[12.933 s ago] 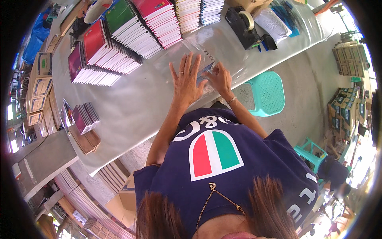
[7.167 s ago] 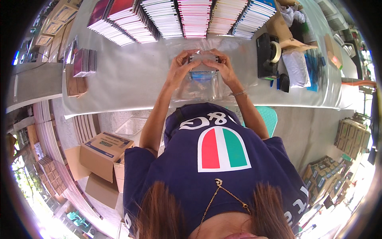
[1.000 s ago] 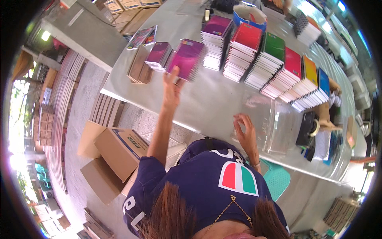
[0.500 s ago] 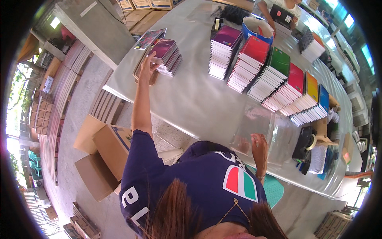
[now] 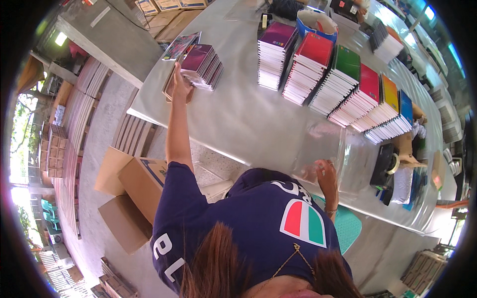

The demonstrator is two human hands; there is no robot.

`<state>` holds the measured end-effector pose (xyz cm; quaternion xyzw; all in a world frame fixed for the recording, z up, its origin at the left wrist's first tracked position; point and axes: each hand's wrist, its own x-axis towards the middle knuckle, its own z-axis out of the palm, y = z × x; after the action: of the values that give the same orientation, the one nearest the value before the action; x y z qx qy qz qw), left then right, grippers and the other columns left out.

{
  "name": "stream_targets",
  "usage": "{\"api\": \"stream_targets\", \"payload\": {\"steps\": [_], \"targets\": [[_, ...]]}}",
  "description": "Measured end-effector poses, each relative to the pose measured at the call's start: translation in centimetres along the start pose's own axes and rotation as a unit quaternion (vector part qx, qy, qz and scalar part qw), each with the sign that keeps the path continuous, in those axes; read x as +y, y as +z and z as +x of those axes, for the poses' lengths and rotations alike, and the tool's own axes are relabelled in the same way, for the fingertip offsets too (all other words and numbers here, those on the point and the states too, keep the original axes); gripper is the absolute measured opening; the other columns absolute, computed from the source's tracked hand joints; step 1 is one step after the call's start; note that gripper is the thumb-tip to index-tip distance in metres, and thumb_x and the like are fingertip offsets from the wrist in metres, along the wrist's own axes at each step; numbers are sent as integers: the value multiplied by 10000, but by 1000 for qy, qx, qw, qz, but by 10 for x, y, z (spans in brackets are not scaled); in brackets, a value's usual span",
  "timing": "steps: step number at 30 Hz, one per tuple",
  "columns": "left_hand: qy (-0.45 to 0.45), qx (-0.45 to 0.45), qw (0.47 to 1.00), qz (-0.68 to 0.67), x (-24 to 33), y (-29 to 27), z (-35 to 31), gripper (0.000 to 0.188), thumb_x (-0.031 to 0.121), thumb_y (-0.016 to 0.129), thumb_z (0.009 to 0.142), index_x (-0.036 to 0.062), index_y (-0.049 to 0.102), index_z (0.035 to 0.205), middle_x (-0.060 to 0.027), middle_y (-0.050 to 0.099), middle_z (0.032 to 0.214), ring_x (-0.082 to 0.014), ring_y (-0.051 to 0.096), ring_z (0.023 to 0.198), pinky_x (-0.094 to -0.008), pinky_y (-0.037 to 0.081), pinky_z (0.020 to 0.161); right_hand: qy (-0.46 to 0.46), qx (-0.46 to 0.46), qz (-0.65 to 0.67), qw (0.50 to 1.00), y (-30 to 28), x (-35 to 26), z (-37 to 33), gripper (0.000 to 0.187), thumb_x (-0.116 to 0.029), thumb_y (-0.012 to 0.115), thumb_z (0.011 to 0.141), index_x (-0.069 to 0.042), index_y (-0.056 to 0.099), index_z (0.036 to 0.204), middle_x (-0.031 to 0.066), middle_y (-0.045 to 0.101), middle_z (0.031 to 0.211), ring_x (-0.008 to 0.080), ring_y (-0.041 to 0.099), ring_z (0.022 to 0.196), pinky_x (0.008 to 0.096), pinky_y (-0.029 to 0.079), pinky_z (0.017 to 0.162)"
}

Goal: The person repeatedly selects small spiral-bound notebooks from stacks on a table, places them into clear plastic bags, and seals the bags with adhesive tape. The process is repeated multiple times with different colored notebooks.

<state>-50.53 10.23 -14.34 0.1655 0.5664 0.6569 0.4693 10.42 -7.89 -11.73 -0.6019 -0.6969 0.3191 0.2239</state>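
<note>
At the far left of the table, my left hand (image 5: 182, 85) has its fingers stretched out along the near-left side of a short stack of purple-covered spiral notebooks (image 5: 198, 62). A brown flat board or pad (image 5: 169, 89) shows partly beneath that hand. My right hand (image 5: 325, 175) hovers at the table's front edge, loosely curved, with fingers apart and nothing seen in it. Clear plastic sheets (image 5: 318, 149) lie just beyond it. Taller notebook stacks stand in a row to the right: purple (image 5: 278, 37), red (image 5: 314, 49), green (image 5: 346, 64), with several more beside them.
A blue-and-white tub (image 5: 318, 25) stands behind the row. A black tape dispenser (image 5: 385, 164) and an open carton (image 5: 407, 154) sit at the right. Colourful printed sheets (image 5: 181, 45) lie behind the short stack. An open cardboard box (image 5: 141, 184) is on the floor at left.
My left fingers have straightened and come off the short stack's top to its side. My right hand has shifted slightly, its fingers bending more. The view has tilted a little.
</note>
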Motion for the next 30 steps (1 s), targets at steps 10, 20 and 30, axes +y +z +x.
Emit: {"api": "stream_targets", "payload": {"steps": [10, 20, 30], "targets": [[11, 92, 992, -87, -17, 38, 11, 921, 883, 425, 722, 6, 591, 948, -215, 589, 964, -504, 502, 961, -774, 309, 799, 3, -7, -26, 1000, 13, 42, -14, 175, -124, 579, 887, -29, 622, 1028, 161, 617, 1009, 300, 617, 832, 369, 494, 725], [-31, -531, 814, -231, -7, 0, 10, 686, 557, 327, 986, -60, 592, 1129, -167, 648, 1011, -316, 610, 888, -478, 522, 742, -147, -1, -109, 983, 17, 64, -22, 167, -131, 531, 863, -23, 633, 939, 164, 612, 1021, 390, 580, 952, 464, 459, 869], [96, 161, 982, -27, -72, 45, -24, 684, 587, 510, 857, 128, 413, 1354, -113, 381, 1383, -329, 398, 1221, -528, 364, 997, 154, 188, -157, 957, -39, 106, -39, 266, -173, 673, 829, -151, 638, 1092, 142, 507, 1285, 359, 459, 1225, 512, 397, 988]]}}
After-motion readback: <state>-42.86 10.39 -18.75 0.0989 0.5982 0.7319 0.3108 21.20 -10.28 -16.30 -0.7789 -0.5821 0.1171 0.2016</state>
